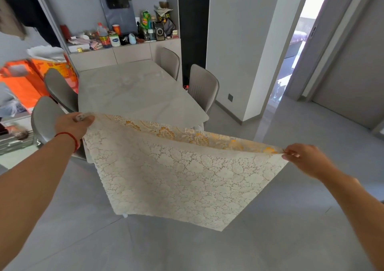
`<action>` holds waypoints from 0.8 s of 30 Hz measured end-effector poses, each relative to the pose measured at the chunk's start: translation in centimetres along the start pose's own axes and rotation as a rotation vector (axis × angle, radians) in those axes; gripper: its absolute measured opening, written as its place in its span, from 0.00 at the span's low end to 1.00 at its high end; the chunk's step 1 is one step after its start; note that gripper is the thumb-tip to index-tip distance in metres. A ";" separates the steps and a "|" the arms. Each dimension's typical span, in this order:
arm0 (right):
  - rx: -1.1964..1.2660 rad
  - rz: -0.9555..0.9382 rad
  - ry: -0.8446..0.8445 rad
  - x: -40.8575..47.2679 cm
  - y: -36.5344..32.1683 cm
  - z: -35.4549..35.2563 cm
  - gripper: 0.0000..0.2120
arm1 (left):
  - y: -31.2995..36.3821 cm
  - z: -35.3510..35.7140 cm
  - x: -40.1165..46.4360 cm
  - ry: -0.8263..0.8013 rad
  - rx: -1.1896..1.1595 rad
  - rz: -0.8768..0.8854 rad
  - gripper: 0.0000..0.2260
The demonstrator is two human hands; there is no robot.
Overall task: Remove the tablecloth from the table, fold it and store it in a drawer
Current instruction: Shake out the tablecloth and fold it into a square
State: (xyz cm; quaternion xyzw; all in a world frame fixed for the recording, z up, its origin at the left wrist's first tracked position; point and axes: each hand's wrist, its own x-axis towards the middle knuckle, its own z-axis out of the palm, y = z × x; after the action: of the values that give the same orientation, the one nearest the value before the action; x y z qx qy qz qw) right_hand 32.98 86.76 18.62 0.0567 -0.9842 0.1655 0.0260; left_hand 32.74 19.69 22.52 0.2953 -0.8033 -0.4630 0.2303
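The tablecloth point(178, 175) is cream lace with a gold floral pattern on its inner face. It hangs doubled over in the air in front of the table point(133, 92), off the tabletop. My left hand point(72, 125) pinches its upper left corners. My right hand point(303, 156) pinches the upper right corners. The cloth is stretched between both hands and its lower edge hangs above the floor. The marble-look tabletop is bare.
Grey chairs stand around the table, two on the left point(60, 88) and two on the right point(203, 86). A cabinet point(124, 54) with a cluttered shelf and low doors stands behind the table. Orange boxes point(22, 79) sit far left. A doorway point(291, 63) opens on the right.
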 end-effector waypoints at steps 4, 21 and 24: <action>0.136 0.176 0.217 0.9 1.4 -0.9 0.04 | 0.3 -0.1 0.0 -0.023 -0.126 -0.086 0.21; 0.436 0.326 0.628 2.6 0.1 -2.6 0.11 | 0.3 3.4 -1.3 0.026 -0.164 0.031 0.10; 0.513 0.363 0.691 2.6 -0.7 -2.2 0.10 | 1.6 3.8 -2.5 0.198 -0.043 0.111 0.13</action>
State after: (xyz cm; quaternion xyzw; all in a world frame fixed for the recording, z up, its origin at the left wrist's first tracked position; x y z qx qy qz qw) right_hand 30.57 86.60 21.14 -0.1702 -0.8391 0.4147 0.3080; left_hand 31.68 24.38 21.89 0.2898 -0.7816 -0.4352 0.3401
